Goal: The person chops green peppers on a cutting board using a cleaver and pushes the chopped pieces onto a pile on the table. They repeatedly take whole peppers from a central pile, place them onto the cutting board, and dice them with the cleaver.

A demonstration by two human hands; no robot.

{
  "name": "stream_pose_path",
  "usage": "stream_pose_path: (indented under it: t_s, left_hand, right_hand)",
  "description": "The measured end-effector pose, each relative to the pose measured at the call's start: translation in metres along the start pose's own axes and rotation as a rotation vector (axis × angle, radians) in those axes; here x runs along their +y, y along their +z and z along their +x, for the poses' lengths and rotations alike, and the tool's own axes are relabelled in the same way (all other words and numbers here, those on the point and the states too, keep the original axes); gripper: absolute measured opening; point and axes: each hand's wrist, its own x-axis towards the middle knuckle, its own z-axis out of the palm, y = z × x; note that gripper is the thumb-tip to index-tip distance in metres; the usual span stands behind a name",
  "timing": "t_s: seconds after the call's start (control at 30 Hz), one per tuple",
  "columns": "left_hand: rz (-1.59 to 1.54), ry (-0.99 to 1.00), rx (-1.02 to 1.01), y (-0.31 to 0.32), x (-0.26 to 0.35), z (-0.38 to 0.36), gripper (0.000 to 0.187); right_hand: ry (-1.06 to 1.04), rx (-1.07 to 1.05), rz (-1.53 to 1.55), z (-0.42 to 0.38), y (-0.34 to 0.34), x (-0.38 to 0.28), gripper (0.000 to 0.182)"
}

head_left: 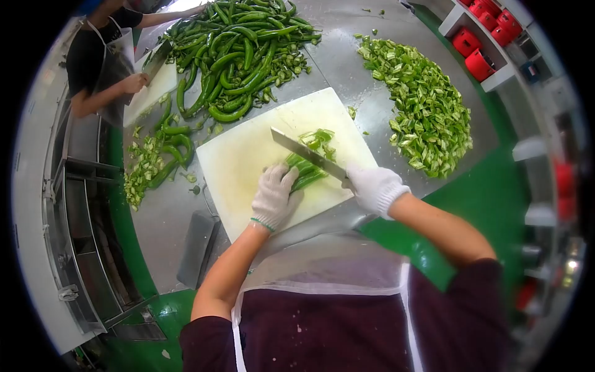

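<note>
Right hand (372, 188) fingers clamped on knife (310, 155), left hand (274, 193) fingers nearly together on green peppers (305, 172), white cutting board (232, 164) beneath, chopped pile (427, 111) right

Table (334, 57): smooth metal, semi-gloss, glare spots. Board (238, 167) at center: pale, smooth, plastic-looking, matt. Knife blade (308, 153): metal, dull sheen. Both gloves (274, 193): rough knit cloth, matt. Floor (458, 214) at 4 o'clock: green, glossy.

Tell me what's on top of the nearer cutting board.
Green pepper strips and chopped pieces lie on the board, the left hand against the strips, the knife across. What hand and blade cover cannot be seen.
</note>
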Motion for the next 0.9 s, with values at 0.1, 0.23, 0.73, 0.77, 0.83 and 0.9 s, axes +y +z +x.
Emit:
stream_pose_path:
  t_s: [0.1, 0.23, 0.73, 0.77, 0.83, 0.9]
  left_hand:
    - [-0.039, -0.011, -0.009, 0.003, -0.002, 0.0, 0.05]
    - [-0.12, 0.003, -0.018, 0.007, -0.013, 0.004, 0.048]
    - [-0.047, -0.079, 0.081, 0.0, -0.008, -0.015, 0.038]
    - [-0.056, -0.076, 0.076, 0.001, -0.008, -0.016, 0.037]
    - [-0.077, -0.072, 0.067, 0.003, -0.009, -0.014, 0.035]
    - [-0.092, -0.071, 0.052, 0.002, -0.009, -0.011, 0.031]
  right_hand:
    - [0.011, -0.09, -0.081, -0.003, 0.003, 0.004, 0.02]
    - [0.046, -0.178, -0.136, 0.01, 0.0, -0.003, 0.021]
    - [-0.013, 0.053, 0.086, 0.011, 0.0, -0.009, 0.021]
    - [-0.037, 0.02, 0.062, 0.006, -0.002, -0.009, 0.02]
    - [-0.084, -0.05, 0.008, 0.001, -0.004, -0.008, 0.02]
    - [-0.081, -0.071, -0.043, 0.007, 0.007, -0.003, 0.019]
